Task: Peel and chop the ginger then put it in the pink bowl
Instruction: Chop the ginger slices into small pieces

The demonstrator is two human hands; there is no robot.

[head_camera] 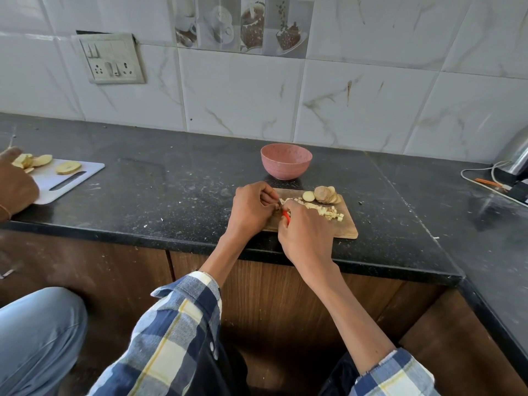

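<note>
A wooden cutting board (347,228) lies on the black counter. On it are small chopped ginger cubes (328,211) and a row of ginger slices (325,194) at the far edge. My right hand (307,232) grips a knife with a red handle (286,216); most of its blade is hidden between my hands. My left hand (251,208) has curled fingers pinching a small ginger piece against the board at the blade. The pink bowl (285,160) stands just behind the board, and I see nothing inside it.
At far left another person's hand (15,184) rests by a white cutting board (71,178) with pale slices. A steel kettle (517,155) and white cable (483,184) sit at far right. A tiled wall with a socket panel (113,60) rises behind the counter.
</note>
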